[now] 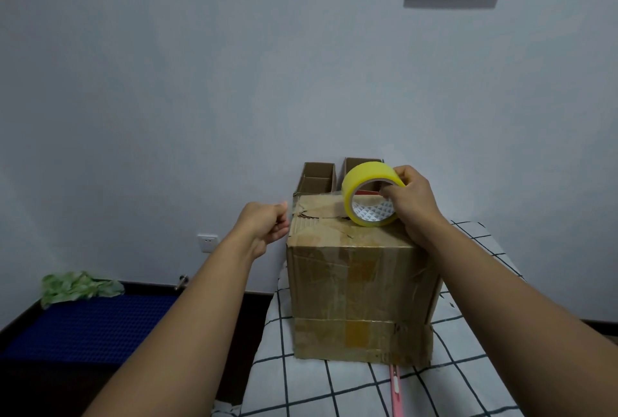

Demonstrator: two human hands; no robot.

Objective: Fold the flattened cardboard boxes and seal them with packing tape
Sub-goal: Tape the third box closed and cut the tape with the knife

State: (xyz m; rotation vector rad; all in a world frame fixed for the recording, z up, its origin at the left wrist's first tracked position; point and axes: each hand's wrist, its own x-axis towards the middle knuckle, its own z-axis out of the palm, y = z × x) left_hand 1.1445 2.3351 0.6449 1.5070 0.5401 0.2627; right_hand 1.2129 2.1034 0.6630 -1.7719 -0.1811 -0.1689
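Observation:
A worn brown cardboard box [361, 286] stands upright on the checked cloth, its top flaps folded down and old tape strips across its front. My right hand [413, 197] grips a yellow roll of packing tape [363, 182], holding it on edge on the box's top. My left hand [267, 224] hovers at the box's upper left corner with its fingers curled; a clear tape end may run to it, but I cannot make it out. Two smaller open cardboard boxes [316, 179] stand behind against the wall.
The box rests on a white cloth with a dark grid pattern [334, 383]. A pink cutter [396, 390] lies on it in front of the box. To the left, lower down, lie a blue mat [90, 326] and a green crumpled cloth [77, 286]. The wall stands close behind.

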